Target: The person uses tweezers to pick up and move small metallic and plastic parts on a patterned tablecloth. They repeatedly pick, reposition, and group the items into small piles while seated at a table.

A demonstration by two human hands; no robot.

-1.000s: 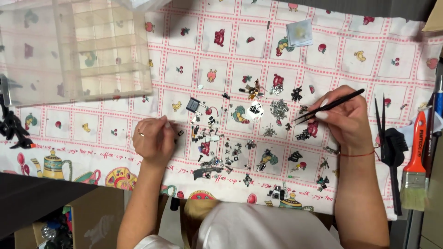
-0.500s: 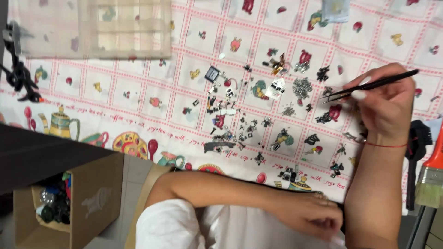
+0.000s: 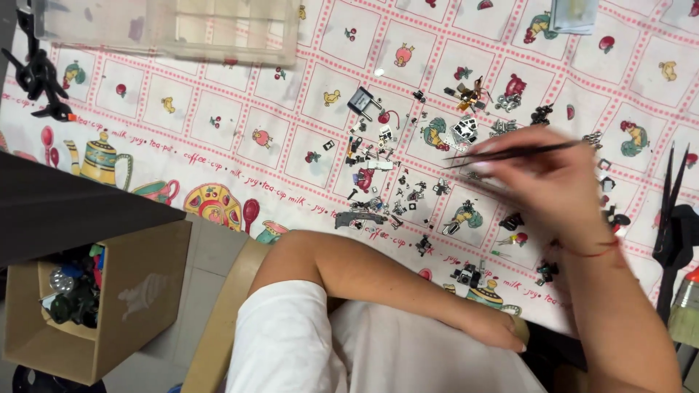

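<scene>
My right hand (image 3: 557, 185) is blurred and grips black tweezers (image 3: 510, 153) whose tips point left over a scatter of small black and metal parts (image 3: 386, 175) on the patterned tablecloth (image 3: 240, 124). The tips hover close to a small white and black part (image 3: 464, 129). My left arm lies across my lap below the table edge. My left hand (image 3: 495, 331) rests there by the white shirt, fingers flat, holding nothing.
A clear plastic compartment box (image 3: 175, 25) stands at the top left, with black clips (image 3: 36, 76) beside it. On the floor at lower left a cardboard box (image 3: 109, 306) holds dark parts. Black pointed tools (image 3: 673, 211) and a brush (image 3: 684, 313) lie at the right edge.
My left hand has left the tablecloth and drawn back onto my lap. My right hand has moved left with the tweezers over the parts. The view has shifted down and left.
</scene>
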